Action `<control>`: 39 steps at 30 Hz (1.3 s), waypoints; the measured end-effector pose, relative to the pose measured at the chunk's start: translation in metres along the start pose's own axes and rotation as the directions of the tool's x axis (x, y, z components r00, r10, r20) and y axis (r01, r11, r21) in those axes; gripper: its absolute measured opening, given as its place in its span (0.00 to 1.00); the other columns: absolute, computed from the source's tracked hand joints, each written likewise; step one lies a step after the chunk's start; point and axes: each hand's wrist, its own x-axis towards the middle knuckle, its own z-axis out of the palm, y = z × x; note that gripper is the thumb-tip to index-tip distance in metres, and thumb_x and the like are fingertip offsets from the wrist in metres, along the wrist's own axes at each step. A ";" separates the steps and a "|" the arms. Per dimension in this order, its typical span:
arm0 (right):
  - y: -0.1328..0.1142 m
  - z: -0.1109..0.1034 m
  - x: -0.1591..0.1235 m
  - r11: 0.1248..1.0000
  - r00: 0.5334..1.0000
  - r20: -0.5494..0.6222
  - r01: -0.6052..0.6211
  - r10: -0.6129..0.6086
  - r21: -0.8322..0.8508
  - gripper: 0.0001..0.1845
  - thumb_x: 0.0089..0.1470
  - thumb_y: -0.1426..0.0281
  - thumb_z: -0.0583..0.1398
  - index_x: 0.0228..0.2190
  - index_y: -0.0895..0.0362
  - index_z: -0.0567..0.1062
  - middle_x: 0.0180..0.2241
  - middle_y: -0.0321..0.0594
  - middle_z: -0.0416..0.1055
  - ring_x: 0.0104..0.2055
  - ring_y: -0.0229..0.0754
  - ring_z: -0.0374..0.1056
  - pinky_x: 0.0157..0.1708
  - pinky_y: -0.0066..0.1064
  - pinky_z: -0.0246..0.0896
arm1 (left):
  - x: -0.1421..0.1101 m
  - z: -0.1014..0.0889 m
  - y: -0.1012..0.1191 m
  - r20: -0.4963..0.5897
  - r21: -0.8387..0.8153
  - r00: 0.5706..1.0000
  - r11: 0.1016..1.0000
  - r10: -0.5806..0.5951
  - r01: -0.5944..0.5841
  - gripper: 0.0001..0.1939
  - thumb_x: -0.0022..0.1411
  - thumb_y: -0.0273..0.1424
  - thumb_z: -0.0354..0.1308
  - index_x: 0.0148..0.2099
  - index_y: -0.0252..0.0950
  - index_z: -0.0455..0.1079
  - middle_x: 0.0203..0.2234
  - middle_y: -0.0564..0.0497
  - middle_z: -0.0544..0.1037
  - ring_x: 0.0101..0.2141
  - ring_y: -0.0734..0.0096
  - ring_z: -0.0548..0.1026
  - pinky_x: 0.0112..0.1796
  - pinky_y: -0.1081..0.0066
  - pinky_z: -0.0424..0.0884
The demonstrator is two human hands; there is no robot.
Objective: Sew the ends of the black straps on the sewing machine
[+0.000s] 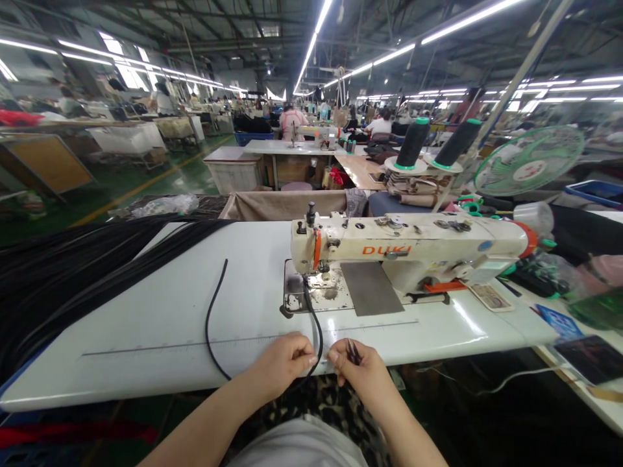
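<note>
A thin black cord runs from beneath the needle of the white sewing machine toward the table's front edge. My left hand is closed in a pinch at this cord, just in front of the printed ruler line. To the left, a loose end of black cord curves over the table and passes behind my left forearm. Beside the cord on the right, my right hand is closed around a small pointed dark metal tool. Most of that tool is hidden in the palm, and its kind is unclear.
Long black strips lie heaped over the left of the white sewing table. Two black thread cones stand behind the machine, near a green fan. A phone lies at right. Other people sit farther back.
</note>
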 end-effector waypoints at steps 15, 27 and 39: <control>-0.046 0.017 -0.041 0.961 0.991 0.125 0.089 -0.058 -0.263 0.10 0.57 0.66 0.62 0.25 0.54 0.75 0.24 0.31 0.68 0.28 0.36 0.62 0.31 0.28 0.56 | -0.013 0.012 0.006 0.210 -0.439 0.941 0.834 -0.266 0.334 0.32 0.49 0.62 0.62 0.33 0.36 0.65 0.23 0.48 0.78 0.24 0.64 0.80 0.25 0.70 0.73; -0.041 0.026 -0.049 0.774 0.920 0.322 0.369 -0.224 -0.514 0.12 0.59 0.77 0.61 0.33 0.48 0.81 0.34 0.33 0.79 0.37 0.40 0.76 0.38 0.27 0.66 | -0.018 0.011 -0.001 0.233 -0.557 0.943 0.763 -0.236 0.328 0.30 0.45 0.55 0.72 0.32 0.34 0.70 0.25 0.53 0.76 0.27 0.72 0.75 0.31 0.72 0.70; -0.026 0.000 -0.031 0.582 0.956 0.077 0.234 -0.282 -0.779 0.09 0.63 0.77 0.60 0.44 0.55 0.76 0.43 0.44 0.75 0.43 0.47 0.75 0.42 0.35 0.70 | -0.033 0.005 -0.006 0.215 -0.665 0.962 0.696 -0.169 0.270 0.24 0.56 0.50 0.70 0.35 0.34 0.71 0.35 0.45 0.80 0.43 0.59 0.81 0.46 0.61 0.76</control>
